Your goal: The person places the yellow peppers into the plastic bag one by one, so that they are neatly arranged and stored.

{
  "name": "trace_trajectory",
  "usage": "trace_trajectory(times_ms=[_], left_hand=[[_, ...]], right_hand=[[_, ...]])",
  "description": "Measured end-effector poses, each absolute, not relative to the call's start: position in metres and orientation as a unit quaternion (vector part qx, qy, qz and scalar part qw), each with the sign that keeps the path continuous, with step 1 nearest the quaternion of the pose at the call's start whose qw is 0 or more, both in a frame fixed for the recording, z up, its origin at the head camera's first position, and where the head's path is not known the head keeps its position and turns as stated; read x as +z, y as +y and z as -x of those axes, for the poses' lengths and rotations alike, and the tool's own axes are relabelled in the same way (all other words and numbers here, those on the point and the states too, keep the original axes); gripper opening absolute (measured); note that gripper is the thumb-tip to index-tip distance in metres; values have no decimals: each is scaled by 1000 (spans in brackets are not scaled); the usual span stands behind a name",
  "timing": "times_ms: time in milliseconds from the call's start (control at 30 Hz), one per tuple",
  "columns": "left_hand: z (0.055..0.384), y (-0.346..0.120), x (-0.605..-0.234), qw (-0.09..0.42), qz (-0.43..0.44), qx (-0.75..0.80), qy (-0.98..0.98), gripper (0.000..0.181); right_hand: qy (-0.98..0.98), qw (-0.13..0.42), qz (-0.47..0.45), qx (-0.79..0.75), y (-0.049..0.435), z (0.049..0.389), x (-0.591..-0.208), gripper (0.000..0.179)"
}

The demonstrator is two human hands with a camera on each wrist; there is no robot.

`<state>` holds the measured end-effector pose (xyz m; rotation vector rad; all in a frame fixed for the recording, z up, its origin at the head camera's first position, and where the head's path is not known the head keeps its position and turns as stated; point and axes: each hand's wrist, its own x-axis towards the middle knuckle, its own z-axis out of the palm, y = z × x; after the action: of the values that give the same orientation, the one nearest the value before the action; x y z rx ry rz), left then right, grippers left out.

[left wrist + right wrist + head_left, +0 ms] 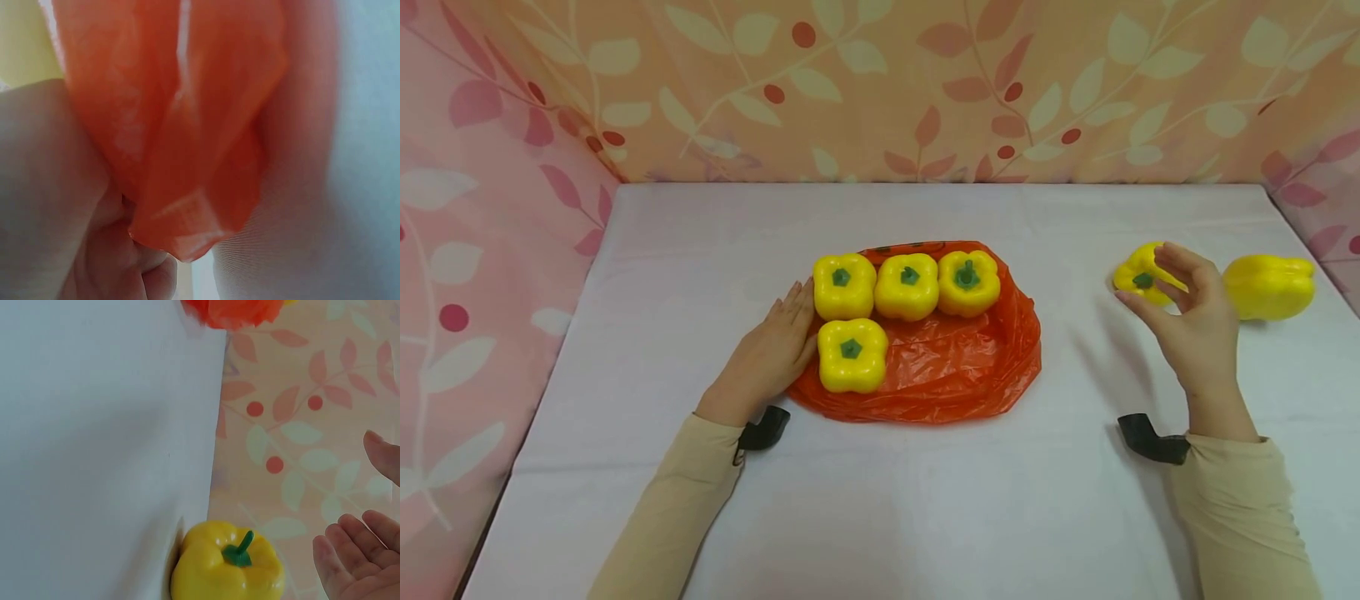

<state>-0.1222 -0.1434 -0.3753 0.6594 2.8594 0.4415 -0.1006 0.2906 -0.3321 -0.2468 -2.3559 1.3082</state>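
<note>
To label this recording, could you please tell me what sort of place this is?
Probably a staged recording booth: leaf-patterned fabric behind and beside a white-covered table, with yellow peppers set out.

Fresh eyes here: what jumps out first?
Four glossy yellow, green-topped bell peppers on a crinkled red plastic bag, mid-picture in the head view. Right of them, the bare right hand hovers by two more such peppers; the left hand lies along the bag's left edge.
</note>
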Motion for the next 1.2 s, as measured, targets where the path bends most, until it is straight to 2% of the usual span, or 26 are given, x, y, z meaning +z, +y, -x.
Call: trace_trajectory(times_ms=[433,900,1200], left_hand=[[123,-144,-376,88,-220,149,960,68],[122,-143,-375,89,-218,149,961,68],[123,-143,-376,88,-220,149,960,68]], right_hand=[[-852,189,172,456,311,109,-328,61],[-834,220,207,462,329,118,-329,56],[-863,183,215,418,337,122,-334,55]])
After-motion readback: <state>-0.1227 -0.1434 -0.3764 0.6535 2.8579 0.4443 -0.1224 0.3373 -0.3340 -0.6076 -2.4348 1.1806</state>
